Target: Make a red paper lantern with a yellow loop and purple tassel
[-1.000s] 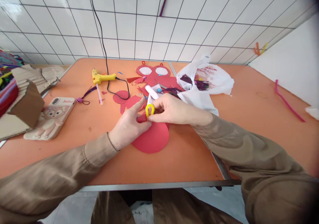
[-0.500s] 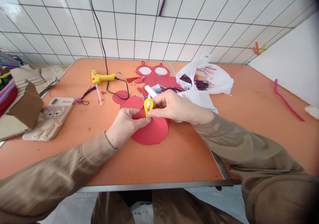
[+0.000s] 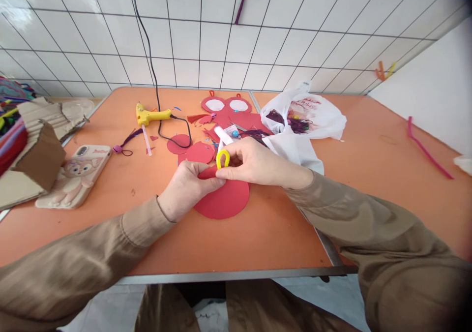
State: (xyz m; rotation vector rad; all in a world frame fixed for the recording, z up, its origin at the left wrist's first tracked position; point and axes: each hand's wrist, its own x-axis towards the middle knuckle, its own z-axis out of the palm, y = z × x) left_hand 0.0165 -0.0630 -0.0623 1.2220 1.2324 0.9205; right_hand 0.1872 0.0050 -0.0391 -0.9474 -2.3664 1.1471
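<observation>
Yellow loop (image 3: 223,152) upright above the right hand's (image 3: 256,162) pinch

Red print (image 3: 310,104) on bag (image 3: 330,125), pink lettering (image 3: 100,150) on phone case (image 3: 79,177): illegible.

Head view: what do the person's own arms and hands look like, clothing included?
The left sleeve and right sleeve are long, brown, loose and creased, with a seam line near the left cuff. The left hand and right hand are bare; no gloves show.
</observation>
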